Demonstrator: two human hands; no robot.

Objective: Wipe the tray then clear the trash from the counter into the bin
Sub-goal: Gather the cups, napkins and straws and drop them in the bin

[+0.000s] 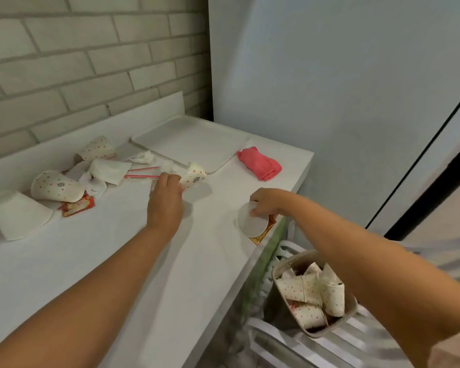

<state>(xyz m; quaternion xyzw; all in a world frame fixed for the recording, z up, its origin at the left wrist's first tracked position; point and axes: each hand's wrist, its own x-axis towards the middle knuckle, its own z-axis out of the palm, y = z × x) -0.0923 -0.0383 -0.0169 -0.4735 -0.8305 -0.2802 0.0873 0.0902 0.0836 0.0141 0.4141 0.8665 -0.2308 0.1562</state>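
White worktop [117, 261] and tray [191, 139]. Pink cloth [259, 163] at centre right. Cups [56, 187] at left are white with orange and red dots. A cup [250, 223] right of centre is plain white. Red-striped straws [141, 176], red-orange wrapper [77, 207], beige bin [353, 312].

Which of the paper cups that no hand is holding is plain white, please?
The far-left cup: it is bare white, while the neighbouring cup and the rearmost cup both have coloured dots.

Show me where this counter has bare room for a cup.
Bare: the near counter between the plain cup and the right edge; also the tray, beside the pink cloth. Crowded: the back left, where dotted cups, napkins and straws lie.
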